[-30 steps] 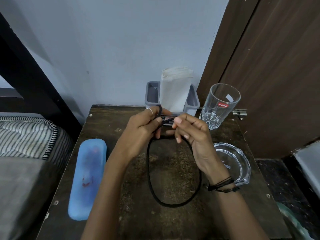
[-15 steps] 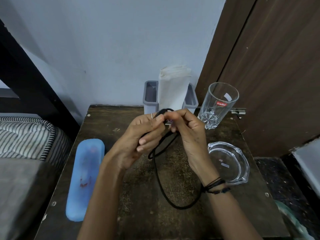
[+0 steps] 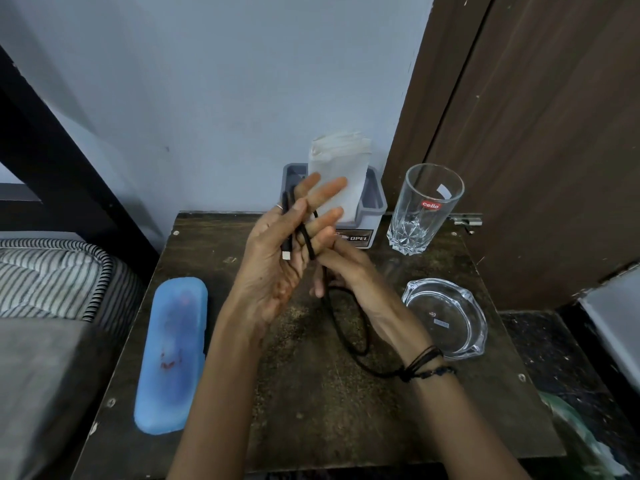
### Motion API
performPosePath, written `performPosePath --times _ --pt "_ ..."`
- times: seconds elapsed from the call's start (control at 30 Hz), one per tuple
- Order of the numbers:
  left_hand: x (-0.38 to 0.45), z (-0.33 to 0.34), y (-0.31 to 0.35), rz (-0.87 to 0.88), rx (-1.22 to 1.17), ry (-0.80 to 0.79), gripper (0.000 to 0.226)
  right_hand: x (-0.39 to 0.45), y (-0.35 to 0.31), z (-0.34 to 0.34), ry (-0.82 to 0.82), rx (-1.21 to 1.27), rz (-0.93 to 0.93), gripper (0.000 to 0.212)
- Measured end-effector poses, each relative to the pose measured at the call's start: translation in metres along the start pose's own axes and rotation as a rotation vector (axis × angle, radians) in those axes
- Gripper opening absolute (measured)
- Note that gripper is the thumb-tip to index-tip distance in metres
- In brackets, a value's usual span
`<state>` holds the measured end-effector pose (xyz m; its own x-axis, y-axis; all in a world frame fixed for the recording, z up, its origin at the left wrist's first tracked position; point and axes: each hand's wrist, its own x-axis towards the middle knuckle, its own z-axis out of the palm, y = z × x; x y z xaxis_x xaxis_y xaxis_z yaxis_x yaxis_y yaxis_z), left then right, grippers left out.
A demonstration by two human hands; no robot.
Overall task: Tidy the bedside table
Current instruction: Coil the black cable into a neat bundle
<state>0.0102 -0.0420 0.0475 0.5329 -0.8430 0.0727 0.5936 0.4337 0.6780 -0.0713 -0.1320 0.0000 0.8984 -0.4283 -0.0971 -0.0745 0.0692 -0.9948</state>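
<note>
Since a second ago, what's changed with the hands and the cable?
The left hand has lifted and spread its fingers, and the black cable now winds round them; the right hand feeds it from below. Its loop on the table has shrunk. Glass, ashtray, blue case unchanged.

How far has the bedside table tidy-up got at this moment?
Seemingly settled: tumbler, ashtray, grey holder, blue case. In hand: black cable looped round the left hand, fed by the right hand. Left: coil the slack lying on the table, then stow it.
</note>
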Motion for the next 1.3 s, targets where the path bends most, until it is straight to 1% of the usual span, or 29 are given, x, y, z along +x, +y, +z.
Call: performPosePath --times 0.07,0.13,0.23,0.3,0.37,0.43,0.53,0.57,0.6,0.63,0.7,0.73,0.8,0.83,0.93,1.0,1.03,1.1,1.17,1.23,1.3 --pt "0.001 -0.001 0.006 0.091 -0.052 0.047 0.038 -0.004 -0.001 0.001 -0.110 -0.008 0.057 0.018" --pt "0.003 -0.005 0.013 0.190 -0.070 0.113 0.039 -0.009 -0.003 0.002 -0.180 -0.009 0.040 0.014" --pt "0.005 -0.014 0.018 0.290 0.035 0.191 0.039 -0.017 -0.008 -0.002 -0.239 -0.022 -0.002 0.011" --pt "0.007 -0.021 0.016 0.316 0.249 0.218 0.042 -0.019 -0.011 -0.007 -0.278 -0.075 -0.018 0.009" --pt "0.007 -0.029 0.012 0.316 0.546 0.221 0.046 -0.020 -0.014 -0.013 -0.299 -0.110 -0.042 0.010" --pt "0.007 -0.034 0.008 0.298 0.846 0.148 0.049 -0.021 -0.017 -0.019 -0.298 -0.107 -0.069 0.011" --pt "0.007 -0.036 0.002 0.222 1.328 0.014 0.040 -0.022 -0.017 -0.029 -0.275 -0.038 -0.091 0.010" --pt "0.007 -0.036 0.000 0.184 1.396 -0.022 0.036 -0.022 -0.016 -0.030 -0.267 0.010 -0.096 0.009" --pt "0.006 -0.034 -0.001 0.146 1.410 -0.043 0.032 -0.022 -0.016 -0.031 -0.253 0.078 -0.100 0.010" --pt "0.005 -0.031 -0.002 0.115 1.383 -0.045 0.026 -0.023 -0.015 -0.033 -0.228 0.164 -0.105 0.010" --pt "0.002 -0.027 0.000 0.062 1.244 -0.027 0.010 -0.022 -0.016 -0.035 -0.164 0.365 -0.117 0.008" --pt "0.002 -0.025 0.002 0.038 1.185 -0.016 0.013 -0.022 -0.018 -0.036 -0.119 0.441 -0.129 0.009" --pt "0.002 -0.021 0.008 -0.037 1.088 -0.033 0.026 -0.020 -0.020 -0.041 0.010 0.510 -0.173 0.013" --pt "0.001 -0.019 0.011 -0.078 1.021 -0.056 0.032 -0.019 -0.021 -0.044 0.079 0.513 -0.195 0.015" --pt "-0.001 -0.019 0.014 -0.216 0.801 -0.112 0.046 -0.018 -0.025 -0.047 0.242 0.513 -0.220 0.013" --pt "-0.004 -0.021 0.013 -0.309 0.633 -0.209 0.047 -0.016 -0.025 -0.044 0.291 0.533 -0.201 0.017" --pt "-0.006 -0.021 0.012 -0.332 0.534 -0.281 0.042 -0.013 -0.022 -0.042 0.295 0.525 -0.185 0.020" --pt "-0.007 -0.020 0.007 -0.301 0.338 -0.397 0.027 -0.009 -0.017 -0.035 0.268 0.484 -0.160 0.023" --pt "-0.005 -0.018 0.002 -0.198 0.148 -0.406 0.016 -0.004 -0.010 -0.027 0.238 0.390 -0.150 0.022" --pt "-0.002 -0.014 0.000 -0.101 -0.040 -0.334 0.022 -0.001 -0.003 -0.019 0.225 0.142 -0.166 0.023" --pt "0.001 -0.011 0.000 -0.012 -0.166 -0.192 0.032 -0.003 0.003 -0.012 0.175 -0.198 -0.186 0.020"
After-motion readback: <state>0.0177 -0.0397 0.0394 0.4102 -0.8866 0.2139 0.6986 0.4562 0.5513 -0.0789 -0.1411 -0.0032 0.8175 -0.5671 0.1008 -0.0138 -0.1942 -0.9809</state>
